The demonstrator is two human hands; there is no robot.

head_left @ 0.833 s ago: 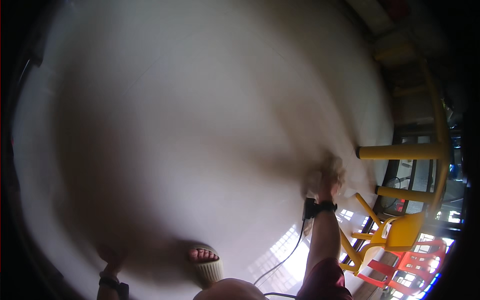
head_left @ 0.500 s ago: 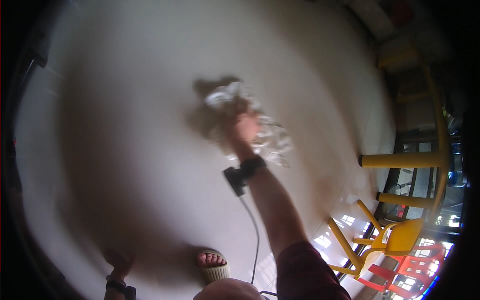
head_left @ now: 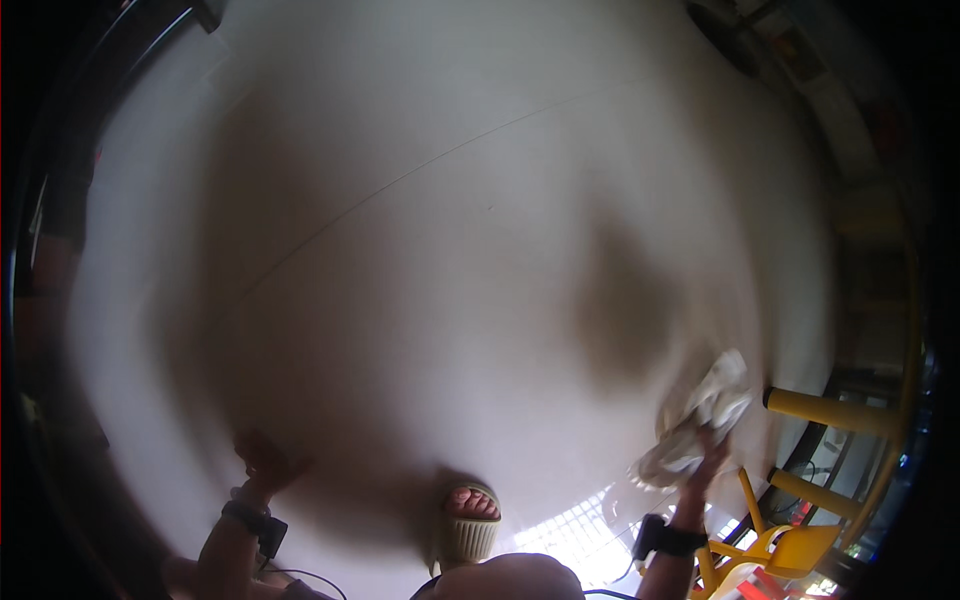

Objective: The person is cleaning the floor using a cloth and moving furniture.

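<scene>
On the right, a crumpled white cloth (head_left: 722, 395) is gripped in my right hand (head_left: 708, 460). Its folds stick out on both sides of the closed fingers, close to a yellow furniture leg. A dark shadow lies on the pale floor (head_left: 480, 290) to the left of the cloth; whether the cloth touches the floor I cannot tell. At the lower left, my left hand (head_left: 268, 464) is empty, its thumb held away from the fingers. Each wrist carries a black strapped device with a thin cable near it.
My foot in a ribbed, light-coloured slipper (head_left: 470, 530) stands at the bottom middle. Along the right edge are thick yellow legs (head_left: 830, 410) of a piece of furniture, and a small yellow chair (head_left: 800, 550) with red parts below. Dark furniture (head_left: 60, 220) lines the left edge.
My right hand has swung from the middle of the floor to the lower right, carrying the cloth. The left hand shows more fully, and the view has shifted.
</scene>
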